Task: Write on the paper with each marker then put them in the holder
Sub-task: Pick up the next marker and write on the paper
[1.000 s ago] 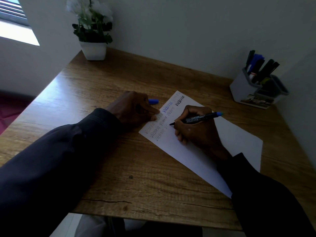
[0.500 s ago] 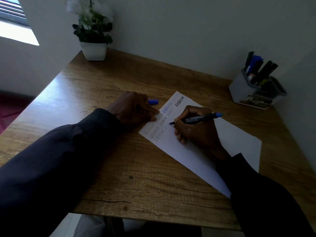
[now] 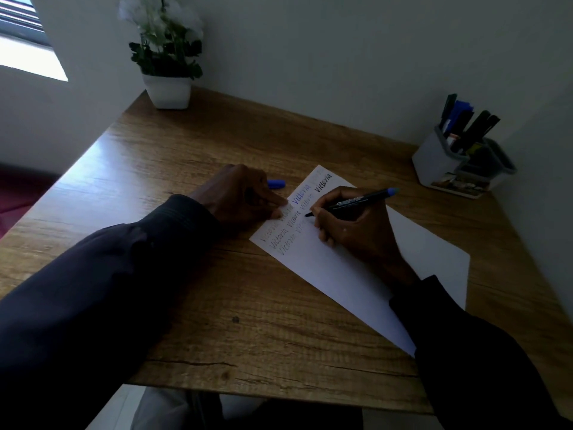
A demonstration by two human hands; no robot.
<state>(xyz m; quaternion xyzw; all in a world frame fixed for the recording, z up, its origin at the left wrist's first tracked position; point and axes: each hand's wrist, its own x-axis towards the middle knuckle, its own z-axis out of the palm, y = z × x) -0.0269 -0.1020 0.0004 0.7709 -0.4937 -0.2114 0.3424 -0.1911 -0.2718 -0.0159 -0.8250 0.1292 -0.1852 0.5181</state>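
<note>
A white paper (image 3: 356, 268) lies at an angle on the wooden desk (image 3: 192, 156), with the word "Victoria" written several times near its upper left corner. My right hand (image 3: 353, 225) grips a black marker (image 3: 353, 201) with a light blue end, its tip on the paper beside the written lines. My left hand (image 3: 238, 193) rests with curled fingers on the paper's left corner, fingertips pressing it down. A blue cap (image 3: 276, 183) sticks out from the far side of this hand. The grey and white holder (image 3: 434, 162) stands at the back right with several markers (image 3: 471, 128) in it.
A white pot with a flowering plant (image 3: 167, 72) stands at the desk's back left corner. Walls close the desk in behind and on the right. A bright window (image 3: 28, 54) is at the far left.
The marker tip has barely shifted on the paper. My left hand stays put. The view has drifted slightly.
</note>
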